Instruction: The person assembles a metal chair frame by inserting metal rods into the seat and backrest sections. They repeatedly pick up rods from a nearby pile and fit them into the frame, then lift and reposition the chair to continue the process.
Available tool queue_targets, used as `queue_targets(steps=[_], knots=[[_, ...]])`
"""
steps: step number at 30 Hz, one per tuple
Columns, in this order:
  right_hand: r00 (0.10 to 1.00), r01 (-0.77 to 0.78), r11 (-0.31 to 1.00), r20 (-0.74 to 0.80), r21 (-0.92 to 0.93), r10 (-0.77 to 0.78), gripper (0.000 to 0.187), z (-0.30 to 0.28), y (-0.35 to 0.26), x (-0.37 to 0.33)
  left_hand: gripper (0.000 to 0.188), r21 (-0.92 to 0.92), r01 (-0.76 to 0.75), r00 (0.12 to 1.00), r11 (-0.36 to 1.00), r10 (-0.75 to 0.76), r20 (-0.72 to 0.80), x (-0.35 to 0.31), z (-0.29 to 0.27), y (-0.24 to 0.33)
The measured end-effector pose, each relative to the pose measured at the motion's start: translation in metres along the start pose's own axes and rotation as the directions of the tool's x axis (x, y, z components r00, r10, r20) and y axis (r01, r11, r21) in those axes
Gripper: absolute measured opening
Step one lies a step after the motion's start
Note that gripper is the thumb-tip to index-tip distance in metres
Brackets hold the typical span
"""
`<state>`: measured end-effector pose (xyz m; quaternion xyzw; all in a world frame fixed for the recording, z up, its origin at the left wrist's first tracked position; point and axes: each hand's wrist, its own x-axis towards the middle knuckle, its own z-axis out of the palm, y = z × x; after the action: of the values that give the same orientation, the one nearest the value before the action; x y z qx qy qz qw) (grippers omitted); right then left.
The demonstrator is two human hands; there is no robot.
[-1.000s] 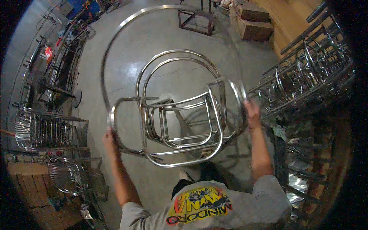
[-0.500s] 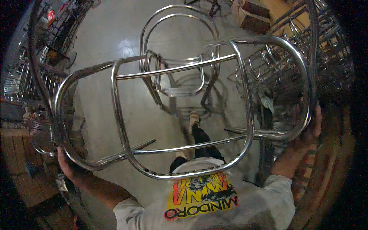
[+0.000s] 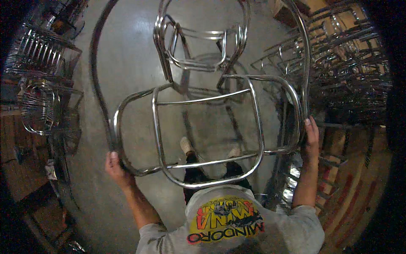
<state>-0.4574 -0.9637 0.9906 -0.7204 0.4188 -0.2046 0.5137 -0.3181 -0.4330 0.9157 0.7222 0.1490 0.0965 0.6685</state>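
Both my hands hold a shiny bent-tube metal chair frame [image 3: 198, 186] in front of my body, with its rounded rectangular seat loop facing up at me. Fingers of my left hand [image 3: 117, 168] wrap the tube at the left side. On the opposite side, my right hand [image 3: 311, 132] grips the tube where the side loop meets the long outer bow. Beyond the held frame, several similar chair frames [image 3: 243, 36] appear nested together on the floor. The held frame overlaps their lower part in the picture, so I cannot tell whether they touch.
Many metal frames [image 3: 338, 55] are piled along the right, with a cardboard box [image 3: 292, 10] behind. More stacked frames [image 3: 38, 53] stand at the left. Grey concrete floor [image 3: 122, 51] lies between, and my feet are on it below the held frame.
The held chair frame has moved away from my head and looks smaller, both hands still on it. The nested frames sit higher in the picture, and both my feet now show.
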Motion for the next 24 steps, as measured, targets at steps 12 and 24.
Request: queue_targets(steps=[12, 24], knots=[[0.968, -0.117, 0.988, -0.234, -0.096, 0.092, 0.048, -0.064, 0.369, 0.102, 0.025, 0.117, 0.181, 0.969, 0.976, -0.198, 0.146, -0.111, 0.18, -0.253], [0.964, -0.169, 0.985, -0.215, -0.029, 0.159, 0.042, -0.11, 0.449, 0.121, 0.033, 0.094, 0.204, 0.952, 0.975, -0.219, 0.213, -0.114, 0.187, -0.307]])
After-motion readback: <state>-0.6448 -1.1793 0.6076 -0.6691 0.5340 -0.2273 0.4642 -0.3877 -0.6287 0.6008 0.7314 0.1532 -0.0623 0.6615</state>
